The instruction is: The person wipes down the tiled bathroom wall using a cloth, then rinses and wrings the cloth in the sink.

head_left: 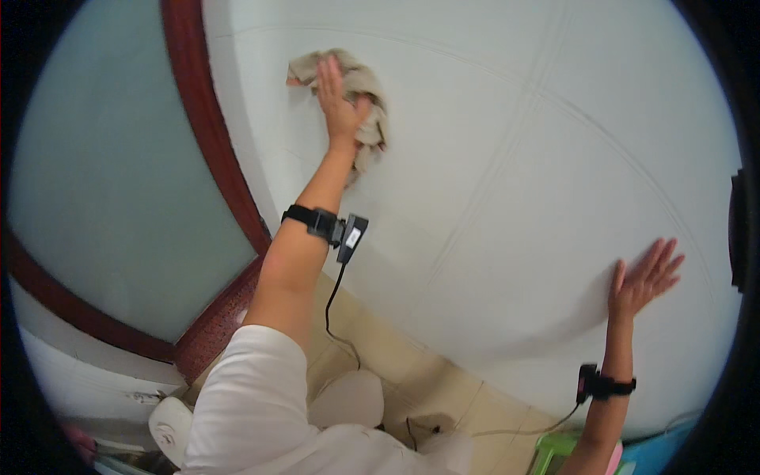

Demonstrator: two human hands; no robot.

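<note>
My left hand [341, 115] presses a crumpled beige cloth [361, 77] against the white wall [467, 182], near the upper left. Its fingers lie stretched over the cloth, and the thumb stands out to the right. Folds of the cloth stick out around the palm and hang below the wrist. Far to the right, my right hand [645, 281] is open with fingers spread, holding nothing. It is at the same wall; whether the palm touches it I cannot tell.
Left of the cloth stands a dark red frame [207, 103] around a frosted pane [103, 158]. Black straps with small devices [351, 237] sit on both forearms, with cables hanging down. Below are beige floor tiles [495, 404] and a green plastic thing [550, 451] at lower right.
</note>
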